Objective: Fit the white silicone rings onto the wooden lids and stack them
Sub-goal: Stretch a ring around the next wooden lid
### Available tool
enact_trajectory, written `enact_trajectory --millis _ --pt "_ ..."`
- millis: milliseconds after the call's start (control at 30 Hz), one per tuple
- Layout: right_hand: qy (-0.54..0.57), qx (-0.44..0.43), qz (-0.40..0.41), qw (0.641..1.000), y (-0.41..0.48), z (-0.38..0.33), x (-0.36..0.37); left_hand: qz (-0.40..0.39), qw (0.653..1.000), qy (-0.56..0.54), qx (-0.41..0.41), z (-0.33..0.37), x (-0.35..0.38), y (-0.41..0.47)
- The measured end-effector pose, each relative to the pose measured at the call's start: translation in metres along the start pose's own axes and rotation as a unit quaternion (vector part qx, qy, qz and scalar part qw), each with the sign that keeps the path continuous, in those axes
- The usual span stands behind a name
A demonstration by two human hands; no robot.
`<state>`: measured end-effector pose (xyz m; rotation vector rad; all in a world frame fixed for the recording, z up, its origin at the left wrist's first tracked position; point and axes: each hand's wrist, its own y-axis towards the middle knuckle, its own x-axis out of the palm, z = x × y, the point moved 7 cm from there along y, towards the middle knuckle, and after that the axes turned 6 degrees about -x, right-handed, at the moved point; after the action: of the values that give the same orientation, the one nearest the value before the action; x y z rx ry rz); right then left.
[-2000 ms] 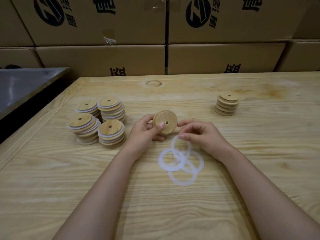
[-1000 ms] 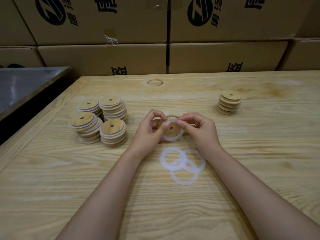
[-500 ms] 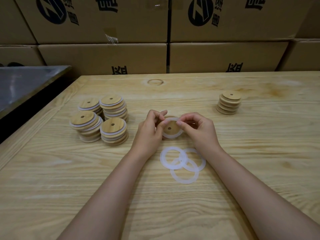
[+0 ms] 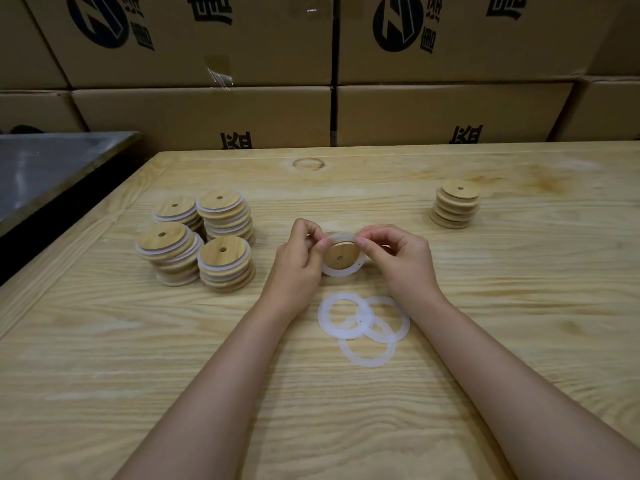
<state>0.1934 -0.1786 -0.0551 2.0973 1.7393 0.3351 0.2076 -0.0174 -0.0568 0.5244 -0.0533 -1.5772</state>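
Both hands: left hand (image 4: 300, 259), right hand (image 4: 398, 256) pinch ring (image 4: 341, 270) around lid (image 4: 340, 255)

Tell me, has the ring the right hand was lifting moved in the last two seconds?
Yes. The ring has gone from just over the loose rings farther up the table, away from them, and now sits round the wooden lid.

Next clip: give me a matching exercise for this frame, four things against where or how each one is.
Things:
1. held lid
2. loose rings
3. bare lid stack
4. ringed lid stacks

States:
a. far right, standing alone
b. four piles at the left
c. overlapping, flat on the table, nearest the person
d. white ring partly on it

Pairs: 1-d, 2-c, 3-a, 4-b
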Motion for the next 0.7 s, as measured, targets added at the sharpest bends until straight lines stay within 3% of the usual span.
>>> enact_trajectory --millis 700 --pt "0.015 0.030 -0.003 0.999 0.0027 0.0095 -0.0009 -0.020 0.997 -0.058 -0.050 0.0012 -0.0009 -0.0004"
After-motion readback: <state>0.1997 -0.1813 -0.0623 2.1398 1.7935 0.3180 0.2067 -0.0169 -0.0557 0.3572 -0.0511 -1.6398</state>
